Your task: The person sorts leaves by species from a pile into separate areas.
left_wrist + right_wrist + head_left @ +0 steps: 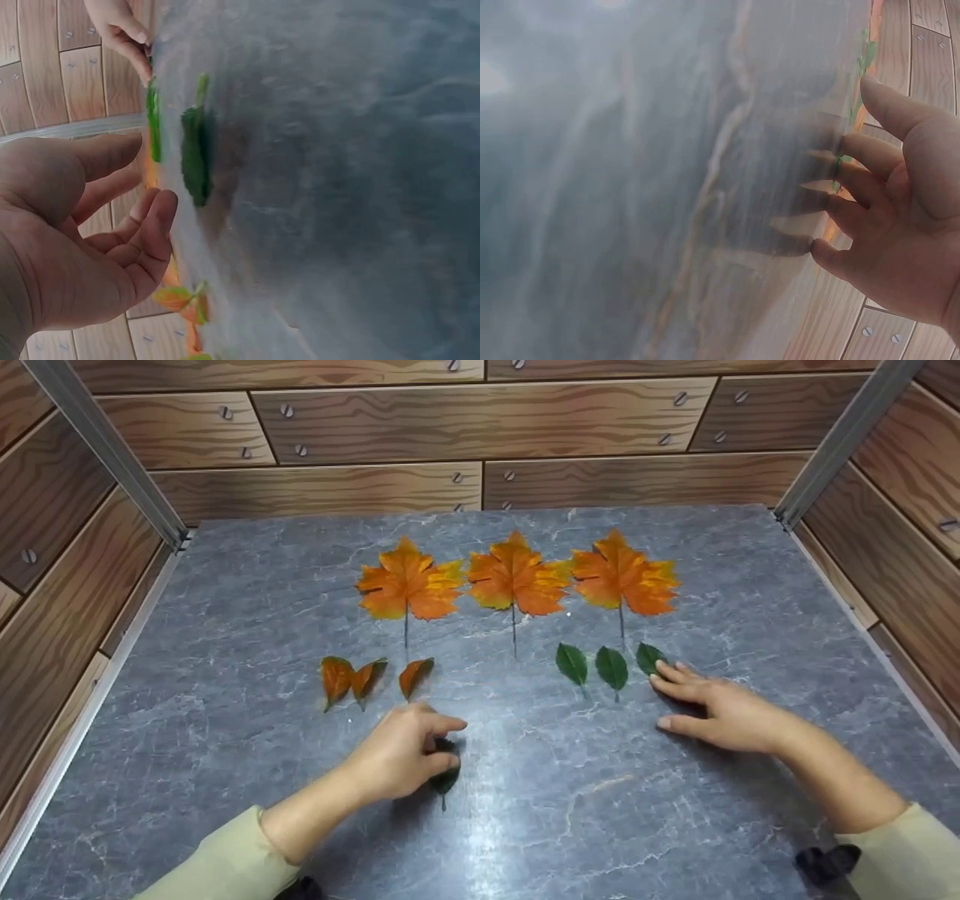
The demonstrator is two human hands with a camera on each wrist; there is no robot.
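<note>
My left hand (405,750) hovers low over a dark green leaf (445,784) that lies by itself on the grey marbled table. In the left wrist view a gap shows between the relaxed fingers and this leaf (196,157); nothing is held. At the right, my right hand (731,714) is spread palm down, with its fingertips on the lower edge of a green leaf (649,657). Two more green leaves (571,664) (612,667) lie left of that one in a row. Just beyond the left hand is a small brownish-orange leaf (415,677).
Three orange maple leaves (407,581) (516,577) (624,577) lie in a row farther back, stems toward me. Two more brownish-orange leaves (337,680) (366,680) lie at the left, close together. Wood-patterned walls (480,424) enclose the table's back and sides.
</note>
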